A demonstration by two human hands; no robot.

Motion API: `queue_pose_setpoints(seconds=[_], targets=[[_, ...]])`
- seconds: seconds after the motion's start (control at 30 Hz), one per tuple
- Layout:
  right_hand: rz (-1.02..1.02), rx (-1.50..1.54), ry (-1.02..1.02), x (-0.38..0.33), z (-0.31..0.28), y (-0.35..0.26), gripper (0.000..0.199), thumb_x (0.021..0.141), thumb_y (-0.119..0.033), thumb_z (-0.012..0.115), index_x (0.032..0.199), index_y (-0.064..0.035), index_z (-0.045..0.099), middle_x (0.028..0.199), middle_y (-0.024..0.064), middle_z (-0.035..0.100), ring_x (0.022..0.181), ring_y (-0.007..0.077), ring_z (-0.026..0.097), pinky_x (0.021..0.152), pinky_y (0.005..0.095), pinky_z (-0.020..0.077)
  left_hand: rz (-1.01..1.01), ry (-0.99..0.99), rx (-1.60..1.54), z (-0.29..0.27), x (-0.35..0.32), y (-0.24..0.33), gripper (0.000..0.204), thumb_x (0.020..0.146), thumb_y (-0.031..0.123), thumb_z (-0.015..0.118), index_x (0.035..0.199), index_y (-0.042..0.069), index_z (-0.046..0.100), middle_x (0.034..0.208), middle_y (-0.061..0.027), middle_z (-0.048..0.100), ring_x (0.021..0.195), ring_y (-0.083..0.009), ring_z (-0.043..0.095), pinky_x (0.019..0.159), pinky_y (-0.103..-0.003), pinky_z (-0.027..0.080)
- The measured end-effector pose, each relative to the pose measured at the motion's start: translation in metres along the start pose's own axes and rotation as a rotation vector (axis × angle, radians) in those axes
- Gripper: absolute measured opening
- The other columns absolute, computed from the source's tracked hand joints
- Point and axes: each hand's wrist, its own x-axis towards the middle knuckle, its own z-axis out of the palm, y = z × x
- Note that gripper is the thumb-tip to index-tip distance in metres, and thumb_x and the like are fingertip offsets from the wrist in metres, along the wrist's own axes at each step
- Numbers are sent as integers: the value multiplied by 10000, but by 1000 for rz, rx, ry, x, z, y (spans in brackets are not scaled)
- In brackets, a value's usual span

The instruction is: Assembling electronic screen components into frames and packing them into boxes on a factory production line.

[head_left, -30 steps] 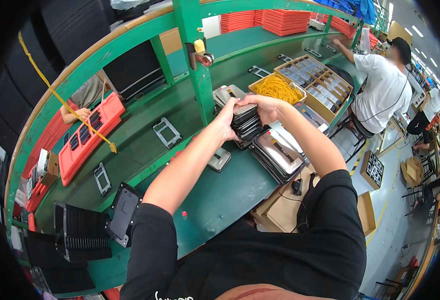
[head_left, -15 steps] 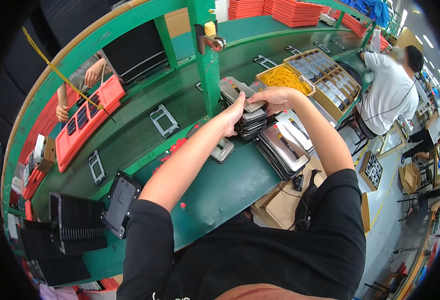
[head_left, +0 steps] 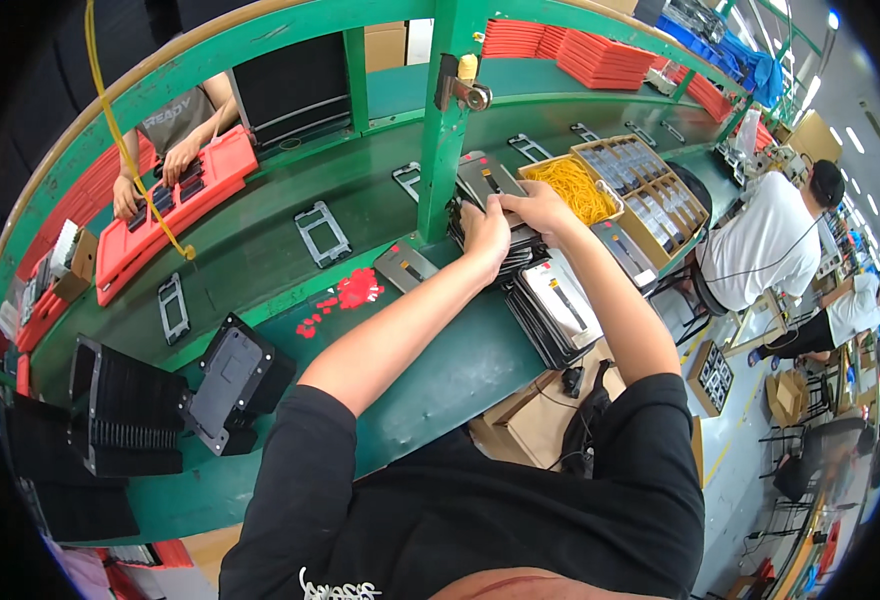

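Both hands are at a stack of flat silver-grey metal panels with dark edges, beside the green post. My left hand is closed round the near left side of the stack. My right hand bends over the near right corner, thumb beside the left one; its fingertips are partly hidden. The top panel reaches out beyond my hands. Just right of them stands a second stack of panels. A single panel lies left of my left wrist, next to scattered small red pieces.
Yellow bands fill a box beside a partitioned carton. Metal frames lie along the green conveyor. Black housings stand at left. The green post rises close to my hands. Across, a person handles a red tray.
The view has shifted, exposing the red pieces and the left panel more. My hands have come closer together on the stack. The person across now has both hands on the red tray.
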Motion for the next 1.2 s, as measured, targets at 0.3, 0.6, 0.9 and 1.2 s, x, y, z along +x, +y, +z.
queue_pose_setpoints(seconds=[0.3, 0.6, 0.9, 1.2], targets=[[-280, 203, 140, -103, -14, -31, 515, 884, -162, 751, 1301, 90, 583, 1101, 177, 725, 992, 210, 693, 881, 350, 547, 348, -188, -29, -23, -87, 53, 627, 1065, 287, 440, 1537, -80, 250, 1545, -311, 352, 1427, -419, 387, 1174, -446, 327], [-272, 180, -89, -124, 89, -20, 592, 884, -131, 720, 1409, 63, 529, 1215, 164, 683, 1114, 190, 640, 998, 327, 494, 197, -31, -224, -110, -140, -24, 652, 1073, 191, 409, 1602, -16, 90, 1562, -275, 309, 1383, -360, 429, 1143, -387, 361], [-215, 99, -335, -49, 124, 8, 544, 813, -146, 701, 1292, 91, 598, 1114, 220, 720, 1010, 269, 696, 940, 345, 522, 63, 333, 131, -98, -83, -67, 623, 1058, 166, 412, 1582, -22, 133, 1558, -266, 338, 1435, -386, 379, 1193, -407, 300], [-837, -72, -111, -80, 233, -129, 209, 889, -153, 690, 1035, -7, 721, 850, 89, 708, 715, 181, 635, 678, 332, 523, 745, 2, 405, -318, -243, 55, 362, 860, 7, 677, 1221, 2, 652, 1149, -176, 671, 1071, -343, 655, 958, -426, 520]])
